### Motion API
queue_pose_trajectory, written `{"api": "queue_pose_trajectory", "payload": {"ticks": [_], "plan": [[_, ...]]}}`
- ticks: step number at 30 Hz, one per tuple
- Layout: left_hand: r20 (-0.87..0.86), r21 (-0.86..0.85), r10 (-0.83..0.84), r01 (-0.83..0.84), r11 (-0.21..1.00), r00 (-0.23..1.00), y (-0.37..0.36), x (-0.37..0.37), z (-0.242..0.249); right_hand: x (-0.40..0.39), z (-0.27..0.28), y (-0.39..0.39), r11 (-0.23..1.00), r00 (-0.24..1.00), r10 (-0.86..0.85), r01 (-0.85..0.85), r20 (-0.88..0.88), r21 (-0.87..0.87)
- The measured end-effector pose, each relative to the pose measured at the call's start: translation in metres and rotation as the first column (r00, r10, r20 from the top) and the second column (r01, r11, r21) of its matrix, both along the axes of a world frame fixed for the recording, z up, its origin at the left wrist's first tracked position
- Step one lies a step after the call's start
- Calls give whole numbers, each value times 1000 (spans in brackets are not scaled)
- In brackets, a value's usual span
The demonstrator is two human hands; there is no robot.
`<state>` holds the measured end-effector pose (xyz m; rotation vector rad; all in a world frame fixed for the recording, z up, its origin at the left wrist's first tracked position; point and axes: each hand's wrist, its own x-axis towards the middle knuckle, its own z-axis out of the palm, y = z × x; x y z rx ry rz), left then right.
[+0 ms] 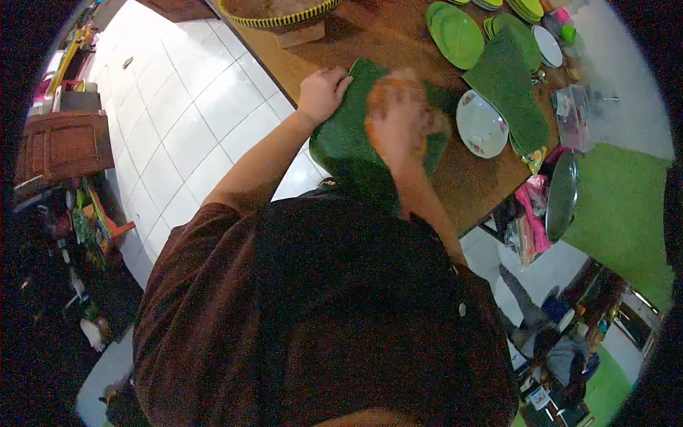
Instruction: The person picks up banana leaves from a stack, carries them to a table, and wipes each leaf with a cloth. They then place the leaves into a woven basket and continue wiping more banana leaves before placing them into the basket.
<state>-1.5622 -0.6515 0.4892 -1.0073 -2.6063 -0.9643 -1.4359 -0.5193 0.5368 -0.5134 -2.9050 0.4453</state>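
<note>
From where I stand, the biggest thing is the brown table, jutting over the pale tiled floor. At its near edge, close against the person's front, is a large green leaf-like sheet, the piece being worked. Another green sheet lies off to the right, partly over the green plates and touching the white floral dish. A round basket with a striped rim sits toward the far left, and green plates stand beyond the sheets.

Smaller than those is the orange cloth, bunched on the near sheet under the right hand. That hand is blurred, so it looks to be in mid-rub; I can't tell if its fingers are spread or pressed together. The left hand is at the sheet's upper left edge, its fingers bent and close to one another; whether they pinch the edge I can't make out.

As for how far along this is, I'd call it partway through this sheet, with the cloth on its right part. Which patches are already rubbed doesn't show, nor whether the other sheet is done or still left.
</note>
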Motion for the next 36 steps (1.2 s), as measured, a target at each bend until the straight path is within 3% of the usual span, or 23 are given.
{"api": "queue_pose_trajectory", "payload": {"ticks": [4, 6, 7, 8, 10, 14, 16, 17, 19, 22, 24, 26, 27, 28, 29, 31, 33, 34, 36], "plan": [[-54, 34, -4, 6, 999, 999, -2, -7, -11, -34, -15, -39, 979, 980, 195, -197, 52, 52], [-48, 22, 10, -9, 1000, 999, -2, -5, -6, -35, -23, -21, 982, 994, 79, -64, -79, 180], [-43, 24, 18, -17, 1000, 999, 0, -3, -4, -34, -28, -7, 990, 992, -44, 59, -118, 130], [-47, 28, 15, -13, 1000, 999, 0, -4, -4, -28, -27, 11, 989, 991, -47, 63, -122, 134], [0, 49, 45, -45, 998, 999, 0, -2, -2, -14, -22, 43, 982, 955, -72, 118, -288, 146], [78, 33, 36, -38, 999, 996, 0, -3, -5, -15, -23, 49, 966, 969, -117, 162, -219, 200], [94, 118, 38, -49, 992, 995, 2, -5, -8, -26, -26, 28, 943, 993, 1, 39, -119, 332], [92, 120, 32, -43, 992, 995, 2, -5, -3, -39, -24, 9, 942, 993, -5, 46, -121, 333], [92, 84, 53, -61, 995, 994, 2, 0, 7, -67, -19, -23, 984, 997, 22, -35, 78, 172], [103, 3, 71, -71, 997, 992, 2, -3, 2, -69, -20, -9, 998, 1000, -20, 19, 18, 63], [125, 28, 38, -42, 999, 991, 2, -4, -3, -61, -17, 9, 981, 989, -150, 151, -21, 123], [141, 63, 28, -37, 997, 990, 1, -8, -4, -62, -35, 30, 939, 937, -297, 322, -184, 124], [170, 48, 7, -15, 999, 985, 0, -10, -4, -64, -35, 31, 939, 944, -320, 327, -81, 103], [200, 33, -17, 11, 999, 980, -1, -12, 0, -70, -34, 27, 934, 939, -333, 341, -84, 109], [202, 40, -30, 23, 999, 979, -1, -16, 4, -79, -35, 23, 950, 949, -300, 307, -95, 63], [440, -134, -30, 98, 986, 898, -1, -29, 12, -99, -41, 5, 963, 958, -265, 269, -109, 27], [355, -57, -75, 101, 993, 932, 2, -47, -22, -121, -54, -19, 967, 980, -165, 182, -107, 177], [267, 10, -109, 110, 994, 958, 1, -54, -36, -126, -53, -18, 967, 981, -165, 182, -106, 178], [308, 23, -143, 143, 989, 941, -3, -53, -14, -125, -49, -3, 970, 976, -215, 217, -34, 112]]}}
